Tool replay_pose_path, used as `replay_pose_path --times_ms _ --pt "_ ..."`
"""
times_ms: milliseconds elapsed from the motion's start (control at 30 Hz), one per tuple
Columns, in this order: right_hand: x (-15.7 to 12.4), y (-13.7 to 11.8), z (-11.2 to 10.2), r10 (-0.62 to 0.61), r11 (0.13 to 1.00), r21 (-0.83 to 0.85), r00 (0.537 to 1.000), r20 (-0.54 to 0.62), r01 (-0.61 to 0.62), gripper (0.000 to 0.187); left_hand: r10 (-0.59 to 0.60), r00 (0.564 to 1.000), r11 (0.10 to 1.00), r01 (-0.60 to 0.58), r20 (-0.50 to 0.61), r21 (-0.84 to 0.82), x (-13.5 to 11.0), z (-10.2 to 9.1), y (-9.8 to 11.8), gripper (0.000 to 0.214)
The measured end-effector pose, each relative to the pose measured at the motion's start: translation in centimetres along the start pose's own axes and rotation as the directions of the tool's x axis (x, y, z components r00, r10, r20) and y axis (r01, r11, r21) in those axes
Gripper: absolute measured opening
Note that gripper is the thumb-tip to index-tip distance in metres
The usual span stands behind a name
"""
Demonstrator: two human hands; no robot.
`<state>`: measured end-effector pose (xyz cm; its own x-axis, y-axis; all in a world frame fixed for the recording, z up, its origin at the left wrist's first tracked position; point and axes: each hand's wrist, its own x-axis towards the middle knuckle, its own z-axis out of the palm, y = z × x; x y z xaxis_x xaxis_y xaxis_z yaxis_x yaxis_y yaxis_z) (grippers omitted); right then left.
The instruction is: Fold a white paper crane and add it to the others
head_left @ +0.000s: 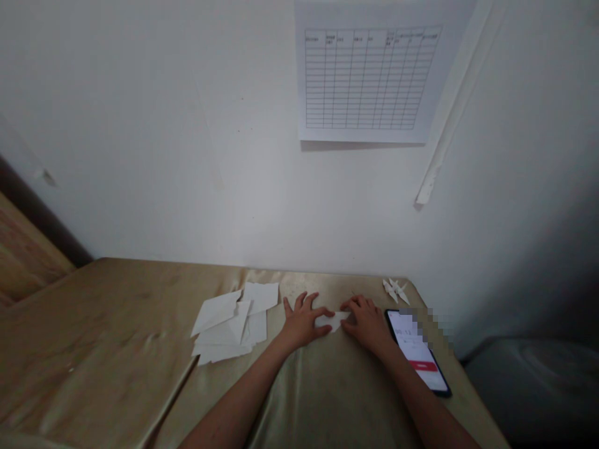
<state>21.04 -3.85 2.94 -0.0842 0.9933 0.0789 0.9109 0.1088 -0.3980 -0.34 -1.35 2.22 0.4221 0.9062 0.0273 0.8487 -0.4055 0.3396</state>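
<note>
A small piece of folded white paper [336,320] lies at the near middle of the cloth-covered table, between my two hands. My left hand [302,323] has its thumb and index finger on the paper's left end, while its other fingers spread away. At the right end, the thumb and index finger of my right hand [366,323] hold the paper, with the remaining fingers bent. Parts of the paper are hidden under the fingertips. To the left of my left hand rests a loose pile of white paper sheets [224,330], overlapping at different angles.
A phone [427,378] with a lit screen lies beside my right forearm. Beyond it, small pointed folded-paper shapes [397,291] sit near the table's far right corner. The satiny tablecloth [116,330] meets a white wall [187,156], where a printed grid sheet [369,81] hangs.
</note>
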Motion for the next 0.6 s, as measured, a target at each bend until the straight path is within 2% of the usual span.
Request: replay_pose_path --times_ms 267,600 --pt "-0.43 -0.62 0.25 0.018 1.0 0.013 1.0 -0.02 -0.018 0.045 0.003 1.0 1.0 -0.003 0.017 -0.002 0.0 -0.13 0.01 0.041" --pt "-0.47 -0.64 0.12 0.024 1.0 0.001 1.0 0.014 -0.024 0.056 -0.001 1.0 1.0 0.001 0.011 0.0 0.04 0.03 -0.07 0.042"
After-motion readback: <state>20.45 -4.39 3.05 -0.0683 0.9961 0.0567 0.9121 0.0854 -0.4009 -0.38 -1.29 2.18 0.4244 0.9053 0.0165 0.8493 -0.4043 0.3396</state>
